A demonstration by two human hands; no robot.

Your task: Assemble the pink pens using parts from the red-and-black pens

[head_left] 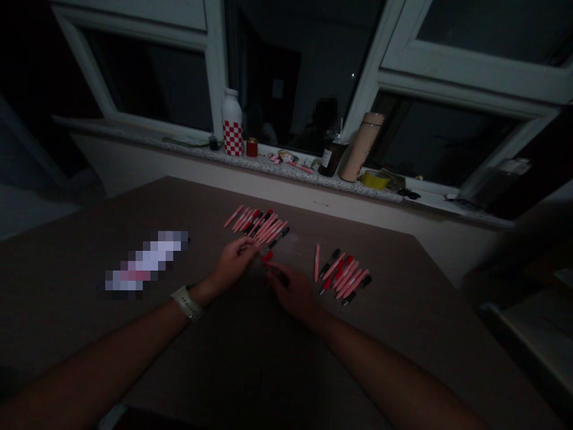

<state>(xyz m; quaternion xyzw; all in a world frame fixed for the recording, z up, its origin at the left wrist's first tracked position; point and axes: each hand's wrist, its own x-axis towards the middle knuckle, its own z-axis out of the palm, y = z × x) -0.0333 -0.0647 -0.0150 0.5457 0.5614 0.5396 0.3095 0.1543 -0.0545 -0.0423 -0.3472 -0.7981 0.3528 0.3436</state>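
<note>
My right hand is closed around a red pen, which points up and away from me. Just left of it, my left hand, with a pale watch on the wrist, has its fingers pinched together. A small pale tip shows at those fingertips, too dim to name. Right behind my left hand lies a row of pens, mostly pink with some red and black. A second group of pink, red and black pens lies on the table to the right of my right hand.
A blurred-out flat item lies on the brown table at the left. Along the windowsill stand a checkered white bottle, a red jar, a dark bottle, a beige flask and yellow tape.
</note>
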